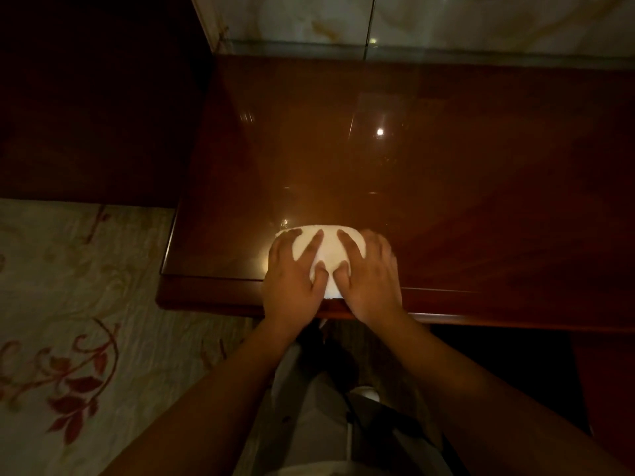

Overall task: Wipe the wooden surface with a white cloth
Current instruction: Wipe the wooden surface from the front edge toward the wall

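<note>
One folded white cloth [326, 249] sits at the near edge of one glossy reddish-brown wooden tabletop [446, 166], close to its left corner. Two hands on it: left hand [295, 273] & right hand [369, 274], side by side, fingers spread flat, pressing the cloth down w/ palms, nothing gripped. Pale patterned floor [68, 304] w/ red leaf motifs lies left of the table. Pale marbled wall [292, 18] behind.

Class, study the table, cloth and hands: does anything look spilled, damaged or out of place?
Nothing stands out. The left hand and right hand press flat on the white cloth near the front edge of the wooden table. The bright spots on the wood look like light reflections, not spills.
</note>
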